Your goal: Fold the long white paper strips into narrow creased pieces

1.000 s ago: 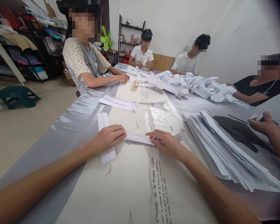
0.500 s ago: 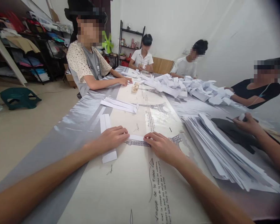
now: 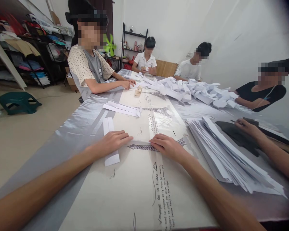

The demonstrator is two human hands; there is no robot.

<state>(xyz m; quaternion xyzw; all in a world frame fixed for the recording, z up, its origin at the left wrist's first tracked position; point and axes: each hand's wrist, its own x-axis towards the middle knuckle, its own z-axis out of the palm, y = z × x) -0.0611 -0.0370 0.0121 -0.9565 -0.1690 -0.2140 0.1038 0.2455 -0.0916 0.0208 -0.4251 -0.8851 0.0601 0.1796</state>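
Between my two hands a narrow white paper strip (image 3: pixel 141 140) lies stretched sideways over the printed tablecloth, above a drawn tower. My left hand (image 3: pixel 117 141) is closed on its left end, and my right hand (image 3: pixel 162 143) is closed on its right end. Fingertips hide both ends of the strip. Partly under my left wrist lies a creased white paper piece (image 3: pixel 109 125). Farther up the cloth sit several long white strips (image 3: pixel 121 108) with a small folded bit at their right end.
A stack of white paper (image 3: pixel 231 157) lies to the right, beside another person's hand (image 3: pixel 249 126). Folded white papers (image 3: pixel 180 88) are heaped at the far side. Several people sit around the table (image 3: pixel 69 138); a green stool (image 3: pixel 19 102) stands left.
The strip between my hands looks thinner, and my hands have barely moved. At the right, the other person's hand has shifted left and no longer shows a white object.
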